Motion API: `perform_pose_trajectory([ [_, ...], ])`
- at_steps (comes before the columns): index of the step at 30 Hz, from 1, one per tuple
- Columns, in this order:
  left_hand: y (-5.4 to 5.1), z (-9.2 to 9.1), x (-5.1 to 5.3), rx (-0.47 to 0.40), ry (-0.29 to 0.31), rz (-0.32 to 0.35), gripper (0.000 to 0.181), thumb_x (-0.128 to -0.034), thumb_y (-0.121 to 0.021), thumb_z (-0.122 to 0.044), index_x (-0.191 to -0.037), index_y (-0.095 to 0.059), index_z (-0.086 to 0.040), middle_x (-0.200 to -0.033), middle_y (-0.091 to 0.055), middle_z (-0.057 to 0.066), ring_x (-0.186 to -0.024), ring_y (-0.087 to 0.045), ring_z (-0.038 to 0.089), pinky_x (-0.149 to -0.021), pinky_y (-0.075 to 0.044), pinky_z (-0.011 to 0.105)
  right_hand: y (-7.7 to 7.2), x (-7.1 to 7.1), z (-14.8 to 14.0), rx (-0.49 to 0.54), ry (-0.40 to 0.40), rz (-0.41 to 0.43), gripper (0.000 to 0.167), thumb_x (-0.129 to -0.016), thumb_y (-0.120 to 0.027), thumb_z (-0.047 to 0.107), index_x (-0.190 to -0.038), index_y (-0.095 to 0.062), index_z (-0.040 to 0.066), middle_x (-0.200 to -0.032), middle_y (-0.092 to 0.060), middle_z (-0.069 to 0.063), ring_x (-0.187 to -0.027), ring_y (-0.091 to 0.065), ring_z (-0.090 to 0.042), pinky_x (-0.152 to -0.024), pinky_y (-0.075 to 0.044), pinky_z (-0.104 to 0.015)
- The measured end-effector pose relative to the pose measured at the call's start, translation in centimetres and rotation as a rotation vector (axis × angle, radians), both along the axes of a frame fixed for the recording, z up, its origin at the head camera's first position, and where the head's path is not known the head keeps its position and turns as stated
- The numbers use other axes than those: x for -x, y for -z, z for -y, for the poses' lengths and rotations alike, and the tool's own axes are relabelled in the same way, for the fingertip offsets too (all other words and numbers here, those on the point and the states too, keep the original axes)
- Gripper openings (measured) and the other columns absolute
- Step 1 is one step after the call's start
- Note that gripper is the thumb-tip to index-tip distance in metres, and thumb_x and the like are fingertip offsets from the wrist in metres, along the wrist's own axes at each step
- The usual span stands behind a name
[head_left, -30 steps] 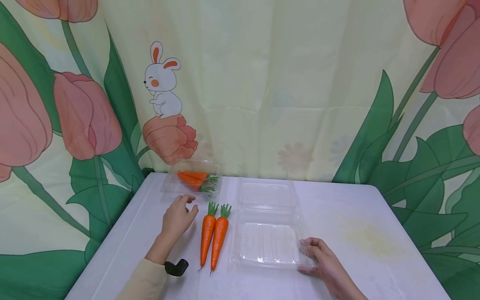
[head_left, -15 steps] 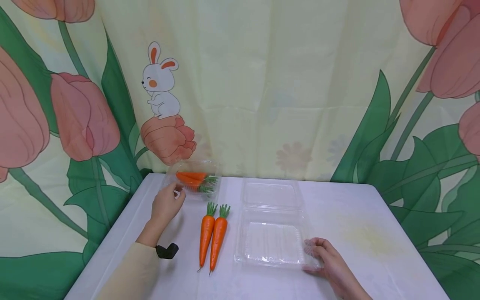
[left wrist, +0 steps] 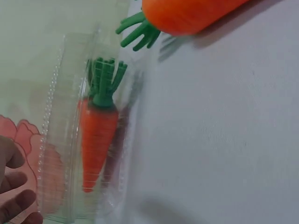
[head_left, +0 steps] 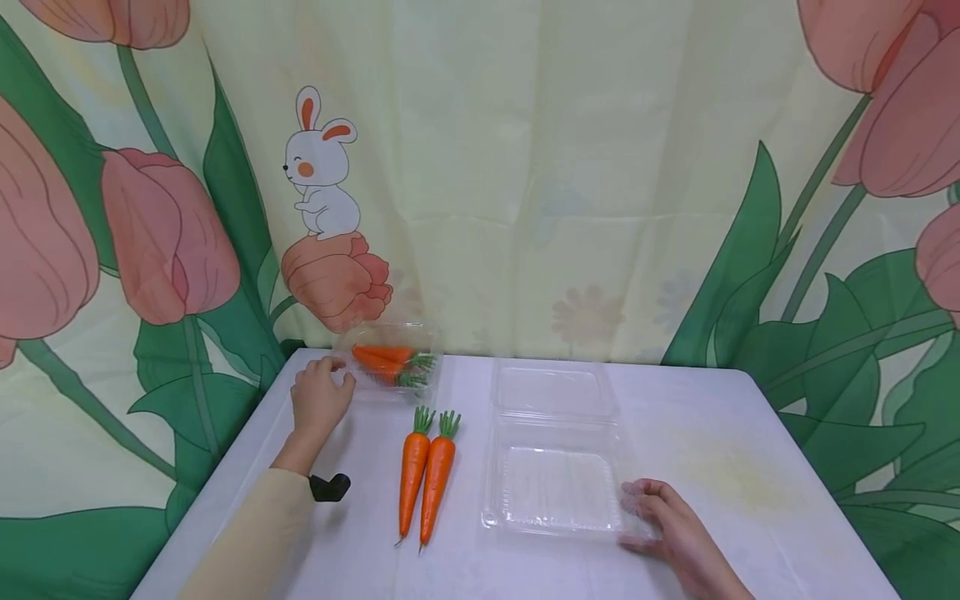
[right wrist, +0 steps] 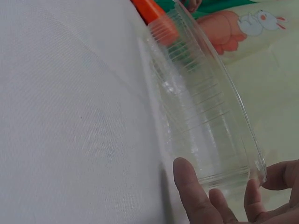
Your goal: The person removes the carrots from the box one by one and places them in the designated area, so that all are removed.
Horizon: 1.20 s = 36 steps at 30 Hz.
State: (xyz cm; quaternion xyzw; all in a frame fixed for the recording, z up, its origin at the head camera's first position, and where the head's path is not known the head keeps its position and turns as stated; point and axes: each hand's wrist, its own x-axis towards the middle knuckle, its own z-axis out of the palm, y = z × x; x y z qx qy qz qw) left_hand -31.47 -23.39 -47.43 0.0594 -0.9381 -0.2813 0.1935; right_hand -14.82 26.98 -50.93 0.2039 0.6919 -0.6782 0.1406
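Note:
An open clear plastic clamshell box (head_left: 558, 487) lies on the table in the head view, its lid (head_left: 553, 390) folded back flat. My right hand (head_left: 675, 529) grips the box's right edge; in the right wrist view the fingers and thumb (right wrist: 189, 186) stand around its end. At the back left is a shut clear box (head_left: 390, 392) with carrots (head_left: 382, 358) inside. Beside its left end is my left hand (head_left: 318, 396), fingers loosely bent; whether they touch it I cannot tell. Two loose carrots (head_left: 412, 479) lie side by side between the hands.
A white-covered table (head_left: 720, 467) stands against a curtain (head_left: 480, 167) printed with tulips and a rabbit. Both boxes are near the table's back edge. A black strap piece (head_left: 330, 487) sticks out at my left wrist.
My left hand has moved back and left, to the left end of the carrot box. My right hand has slid the open box a little to the right. The loose carrots have stayed put.

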Motion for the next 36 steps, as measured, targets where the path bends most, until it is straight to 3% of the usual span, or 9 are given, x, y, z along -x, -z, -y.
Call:
perform_pose_trajectory([
  [6, 0.7, 0.8, 1.5, -0.318, -0.098, -0.008, 0.043, -0.0977, -0.058, -0.02, -0.133, -0.054, 0.005, -0.136, -0.048, 0.03, -0.128, -0.037, 0.049, -0.105, -0.03, 0.063, 0.1, 0.1, -0.9, -0.015, 0.0, 0.019, 0.04, -0.11, -0.041, 0.019, -0.142, -0.035, -0.003, -0.153, -0.033, -0.027, -0.132, -0.039, -0.043, -0.088, -0.061, -0.051],
  [9, 0.6, 1.4, 2.0, -0.448, -0.147, 0.024, 0.045, -0.0987, -0.056, -0.019, -0.136, -0.051, 0.005, -0.14, -0.044, 0.029, -0.133, -0.035, 0.046, -0.107, -0.034, 0.059, 0.1, 0.0, -1.2, -0.022, 0.003, 0.031, 0.04, -0.11, -0.041, 0.021, -0.142, -0.036, -0.002, -0.154, -0.035, -0.025, -0.13, -0.04, -0.041, -0.089, -0.061, -0.051],
  [13, 0.4, 2.5, 2.3, -0.556, -0.176, 0.108, 0.05, -0.1014, -0.05, -0.022, -0.144, -0.048, 0.004, -0.146, -0.042, 0.029, -0.135, -0.038, 0.044, -0.109, -0.041, 0.055, 0.1, -0.1, -1.6, -0.029, 0.001, 0.042, 0.042, -0.109, -0.043, 0.024, -0.144, -0.036, 0.0, -0.155, -0.034, -0.024, -0.129, -0.041, -0.041, -0.09, -0.06, -0.05],
  [20, 0.7, 3.8, 2.7, -0.67, -0.156, 0.211, 0.054, -0.1049, -0.048, -0.026, -0.151, -0.044, 0.003, -0.153, -0.042, 0.026, -0.136, -0.043, 0.04, -0.116, -0.04, 0.051, 0.1, -0.5, -2.6, -0.027, 0.011, 0.038, 0.043, -0.11, -0.042, 0.025, -0.145, -0.036, 0.0, -0.156, -0.034, -0.024, -0.132, -0.042, -0.042, -0.091, -0.06, -0.051],
  [26, 0.9, 3.8, 3.0, -0.706, -0.102, 0.224, 0.055, -0.1047, -0.05, -0.024, -0.152, -0.043, 0.003, -0.153, -0.044, 0.026, -0.135, -0.044, 0.039, -0.117, -0.039, 0.051, 0.1, -0.8, -3.9, -0.031, -0.007, 0.029, 0.045, -0.112, -0.037, 0.027, -0.147, -0.033, -0.001, -0.161, -0.029, -0.025, -0.137, -0.04, -0.044, -0.093, -0.059, -0.051],
  [36, 0.9, 3.1, 3.1, -0.739, -0.08, 0.26, 0.055, -0.1042, -0.055, -0.025, -0.151, -0.045, 0.003, -0.153, -0.045, 0.025, -0.135, -0.044, 0.038, -0.118, -0.038, 0.051, 0.2, -1.5, -6.4, -0.044, -0.013, 0.033, 0.049, -0.113, -0.034, 0.03, -0.15, -0.028, -0.002, -0.164, -0.024, -0.027, -0.133, -0.049, -0.036, -0.096, -0.058, -0.051],
])
